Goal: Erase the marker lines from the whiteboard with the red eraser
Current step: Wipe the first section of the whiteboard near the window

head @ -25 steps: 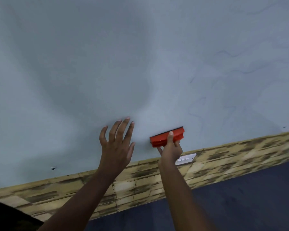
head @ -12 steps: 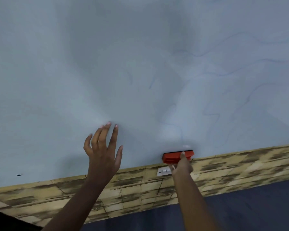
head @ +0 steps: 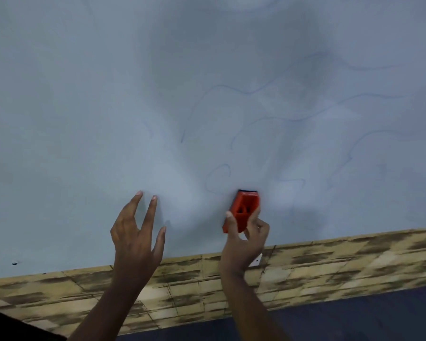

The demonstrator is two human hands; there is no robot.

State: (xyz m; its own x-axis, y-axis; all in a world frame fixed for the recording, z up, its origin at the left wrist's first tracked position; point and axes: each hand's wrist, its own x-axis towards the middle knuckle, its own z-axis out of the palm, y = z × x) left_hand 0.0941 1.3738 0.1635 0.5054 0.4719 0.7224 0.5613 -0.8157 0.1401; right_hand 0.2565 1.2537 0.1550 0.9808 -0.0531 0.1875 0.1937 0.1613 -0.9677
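Observation:
The whiteboard [head: 108, 94] fills most of the view. Faint blue marker lines [head: 231, 89] wander across its middle and right side, with a small loop [head: 219, 175] just above and left of the red eraser [head: 244, 207]. My right hand [head: 246, 239] grips the eraser, which stands upright with its dark felt end pressed to the board near the bottom edge. To the left, my left hand [head: 135, 239] has its fingers spread, the fingertips touching the board.
Under the board runs a band of tan, brick-patterned wall [head: 330, 262]. A small white plate [head: 256, 260] shows behind my right wrist. Dark floor [head: 354, 321] lies at the bottom right. A small dark screw dot [head: 14, 263] marks the board's lower left.
The eraser has turned from lying level at the board's bottom edge to standing upright and has moved up the board. The view has shifted, and my left hand stays spread on the board.

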